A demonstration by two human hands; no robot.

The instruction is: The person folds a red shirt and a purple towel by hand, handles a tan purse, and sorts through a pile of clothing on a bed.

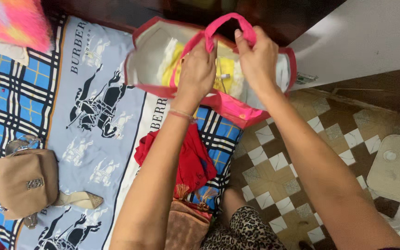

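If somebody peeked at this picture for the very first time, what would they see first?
Probably the pink and red bag at the top middle, open, with something yellow inside. The left hand and the right hand both grip its pink handle. Next comes the blue checked bedsheet with horse riders on the left, where a tan handbag lies, and a red cloth sits at the sheet's edge.

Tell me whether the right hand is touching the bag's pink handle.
Touching. The head view shows the right hand pinching the pink handle above the open bag.
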